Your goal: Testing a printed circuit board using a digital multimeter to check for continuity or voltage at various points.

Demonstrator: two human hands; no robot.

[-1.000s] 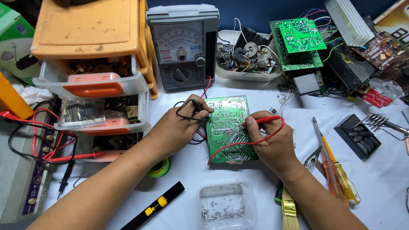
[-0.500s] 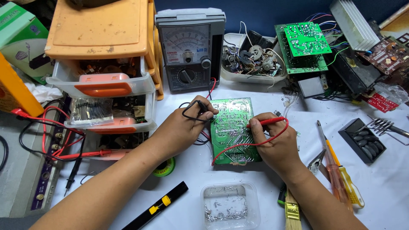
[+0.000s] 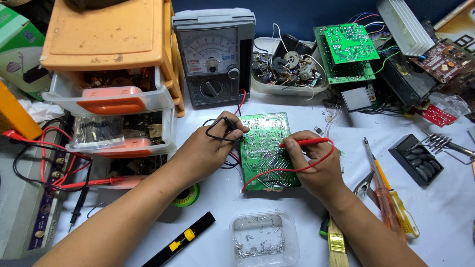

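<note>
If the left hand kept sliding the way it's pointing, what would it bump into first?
The left hand points right across the green circuit board. Going straight on, it would probably meet the right hand first, though depth is hard to judge.

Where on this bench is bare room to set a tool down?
Bare white cloth lies between the black tool and the clear tub, and right of the screwdrivers. The back, around the meter and parts tray, is crowded.

Drawer unit and meter crowd the board.
</note>
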